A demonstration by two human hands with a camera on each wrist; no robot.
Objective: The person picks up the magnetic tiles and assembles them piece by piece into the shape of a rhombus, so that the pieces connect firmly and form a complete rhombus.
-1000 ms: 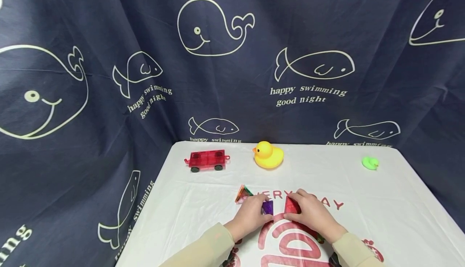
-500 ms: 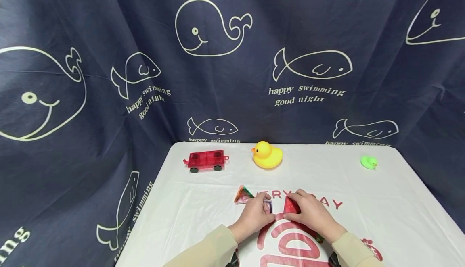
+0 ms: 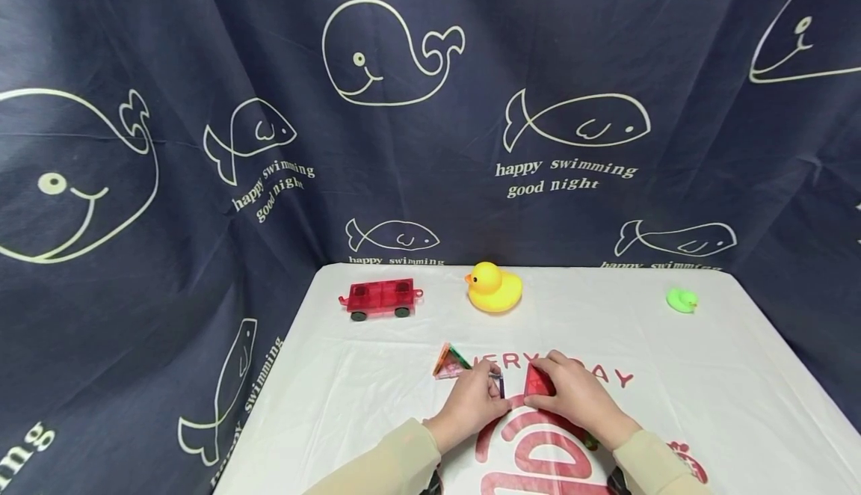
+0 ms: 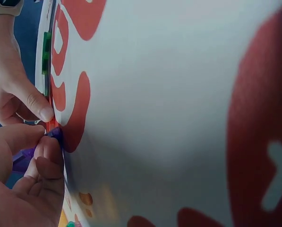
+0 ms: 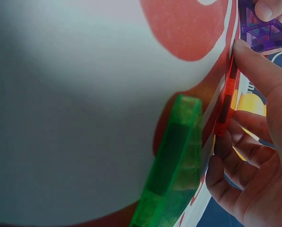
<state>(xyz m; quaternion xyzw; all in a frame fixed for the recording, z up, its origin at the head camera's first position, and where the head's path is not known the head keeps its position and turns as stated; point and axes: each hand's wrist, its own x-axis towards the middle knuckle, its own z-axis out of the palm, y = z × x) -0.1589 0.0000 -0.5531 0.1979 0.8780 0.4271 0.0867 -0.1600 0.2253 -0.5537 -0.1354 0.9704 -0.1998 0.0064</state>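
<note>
My left hand (image 3: 473, 404) pinches a purple translucent magnetic tile (image 5: 260, 33) between thumb and fingers. In the head view only a thin edge of that tile shows; the right wrist view shows its framed face. Just across a small gap, my right hand (image 3: 580, 399) grips a red magnetic tile (image 3: 537, 381) by its edges, low at the tablecloth. A green magnetic tile (image 5: 171, 156) stands near my right wrist, mostly hidden by the arm in the head view. Beyond my left hand, an orange tile (image 3: 441, 360) and a green-edged tile (image 3: 460, 357) lean together in a peak.
Along the back of the white table (image 3: 323, 398) stand a red wheeled car base (image 3: 381, 297), a yellow rubber duck (image 3: 495, 289) and, far right, a small green duck (image 3: 682, 300). A dark blue whale-print curtain (image 3: 471, 203) hangs behind.
My left hand has shifted slightly right and turned the purple tile from its broad face to nearly edge-on. My right hand and the red tile have stayed in place.
</note>
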